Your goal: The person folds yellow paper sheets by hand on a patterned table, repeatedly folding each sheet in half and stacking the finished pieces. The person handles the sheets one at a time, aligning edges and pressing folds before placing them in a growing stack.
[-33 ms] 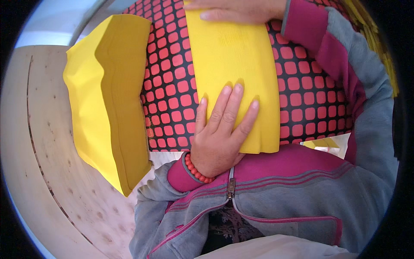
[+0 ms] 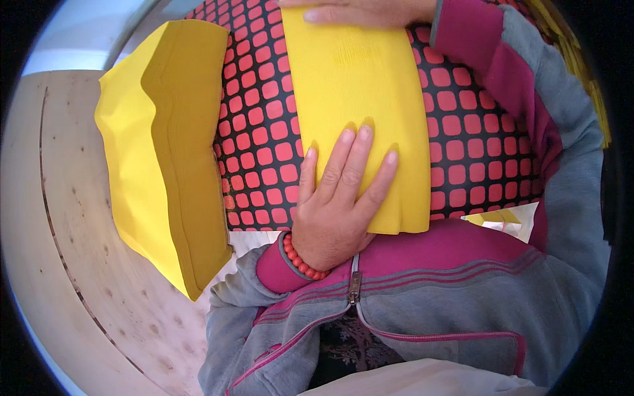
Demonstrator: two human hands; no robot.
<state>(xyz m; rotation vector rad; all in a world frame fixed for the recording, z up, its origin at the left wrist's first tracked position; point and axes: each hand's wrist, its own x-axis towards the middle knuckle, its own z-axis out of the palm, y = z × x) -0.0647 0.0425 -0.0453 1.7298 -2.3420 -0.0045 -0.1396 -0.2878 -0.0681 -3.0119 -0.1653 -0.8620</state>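
A wide yellow crinkled sheet (image 2: pixel 363 86) lies lengthwise over a board (image 2: pixel 462 145) patterned with red rounded squares on black. My left hand (image 2: pixel 337 198), with a red bead bracelet at its wrist, rests flat on the sheet's near part, fingers spread. At the far end, my right hand (image 2: pixel 370 12) lies across the same sheet with its fingers stretched out sideways to the left. The picture's upper edge cuts off part of this hand, and it is slightly blurred. Neither hand grips anything.
Left of the board stands a folded yellow stack of sheets (image 2: pixel 191 165), its outer side wavy. Below it is a pale wooden surface (image 2: pixel 86 218) with a dark seam. More yellow strips (image 2: pixel 561 46) hang at the far right, and a yellow piece (image 2: pixel 495 216) shows beyond the board's near edge.
My right hand has shifted slightly farther away along the yellow sheet. My left hand stays in place.
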